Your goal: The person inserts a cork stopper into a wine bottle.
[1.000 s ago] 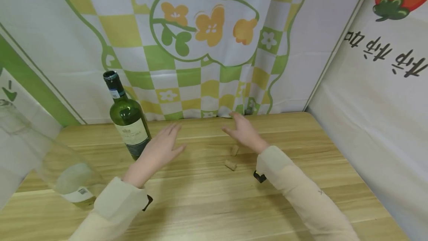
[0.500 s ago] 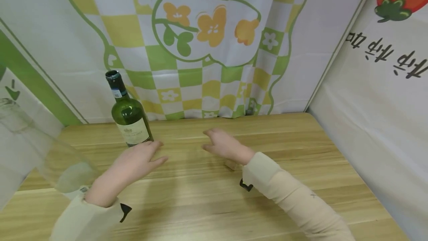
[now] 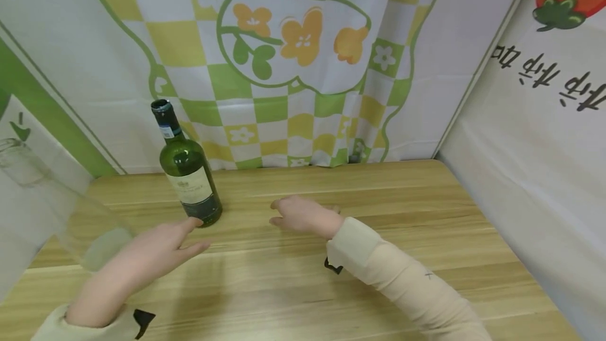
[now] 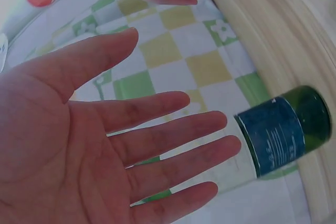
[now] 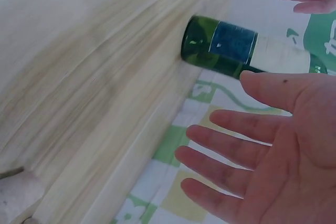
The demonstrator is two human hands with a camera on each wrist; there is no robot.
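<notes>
A green wine bottle [image 3: 187,172] with a cream and dark label stands upright, left of centre on the wooden table. My left hand [image 3: 147,257] is held above the table in front of it, fingers straight and spread, palm bare in the left wrist view. My right hand [image 3: 303,214] hovers over the middle of the table, its relaxed fingers pointing left and holding nothing. A pale cork [image 5: 23,192] lies at the lower left of the right wrist view, cut by the frame. In the head view my right hand and forearm mostly hide the corks.
A tall clear glass bottle [image 3: 80,214] stands at the table's left, partly behind my left hand and forearm. Behind the wooden table [image 3: 402,193] hangs a checkered floral cloth [image 3: 270,109]. A white printed wall [image 3: 530,146] rises along the right side.
Both hands have moved left and toward me, the left one away from the green bottle. The right hand and forearm now cover the corks that showed earlier. The bottles stay in place.
</notes>
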